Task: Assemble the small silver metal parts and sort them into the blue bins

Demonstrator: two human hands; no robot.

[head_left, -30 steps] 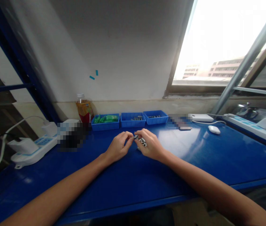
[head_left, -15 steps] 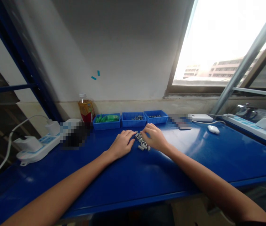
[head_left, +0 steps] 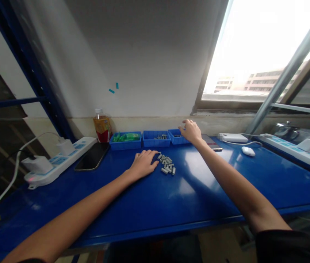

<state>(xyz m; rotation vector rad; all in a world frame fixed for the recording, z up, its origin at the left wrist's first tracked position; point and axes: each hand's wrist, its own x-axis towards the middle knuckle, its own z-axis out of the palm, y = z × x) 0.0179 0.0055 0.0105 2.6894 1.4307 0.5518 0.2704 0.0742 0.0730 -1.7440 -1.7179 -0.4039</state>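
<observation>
My left hand [head_left: 143, 164] rests on the blue table [head_left: 204, 190], fingers curled loosely, just left of a small pile of several grey metal pieces [head_left: 167, 164]. My right hand [head_left: 191, 131] is stretched far forward over the rightmost blue tray [head_left: 177, 137], fingertips pinched together at its rim; what they hold is too small to make out. A middle blue tray [head_left: 156, 139] holds small metal parts. The left blue tray [head_left: 125, 141] holds green pieces.
A drink bottle [head_left: 102, 128] stands left of the trays. A black phone [head_left: 92, 156] and a white power strip [head_left: 58, 160] lie at the left. Another phone [head_left: 211, 142], a white box [head_left: 233, 137], a mouse [head_left: 248, 151] and a second power strip [head_left: 291, 149] lie at the right.
My right hand has left the pile of metal pieces and reached forward to the rightmost tray. The left hand has settled flat beside the pile. The camera tilted slightly.
</observation>
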